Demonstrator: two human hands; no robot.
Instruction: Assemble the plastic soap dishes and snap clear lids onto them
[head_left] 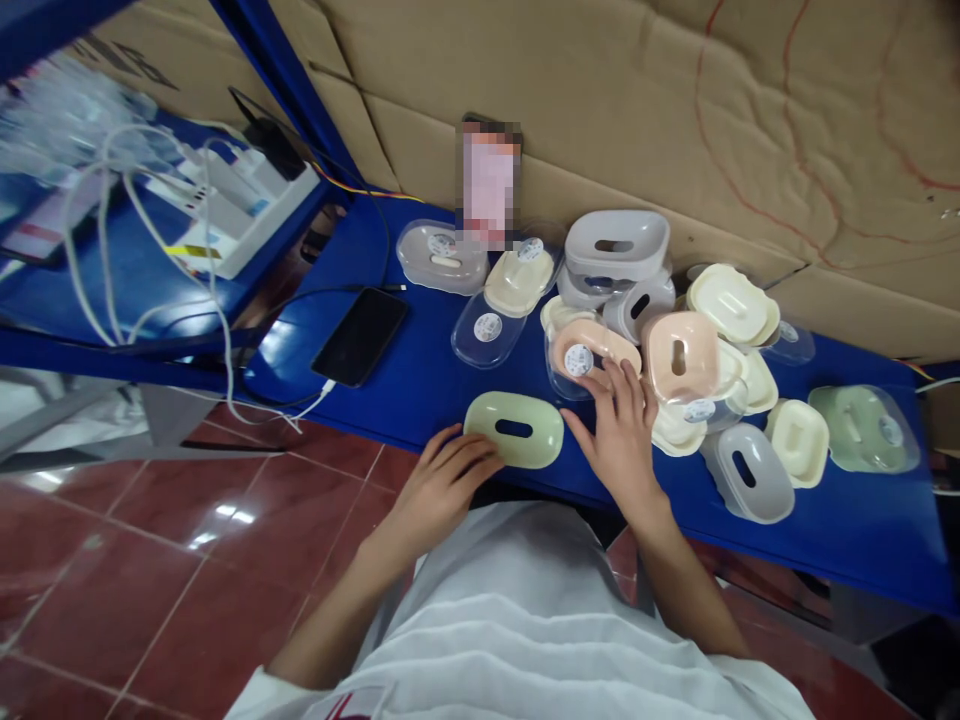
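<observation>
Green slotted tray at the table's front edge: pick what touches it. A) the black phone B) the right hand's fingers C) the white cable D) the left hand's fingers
D: the left hand rests its fingers on the near edge of the green slotted tray, while the right hand reaches to the pink tray instead.

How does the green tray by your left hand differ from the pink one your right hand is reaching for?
The green tray lies alone on the blue shelf, touched by the left hand; the pink tray sits in the pile under the right hand fingertips. The pink tray carries a round white sticker; the green tray shows none. Both are rounded plastic.
</observation>
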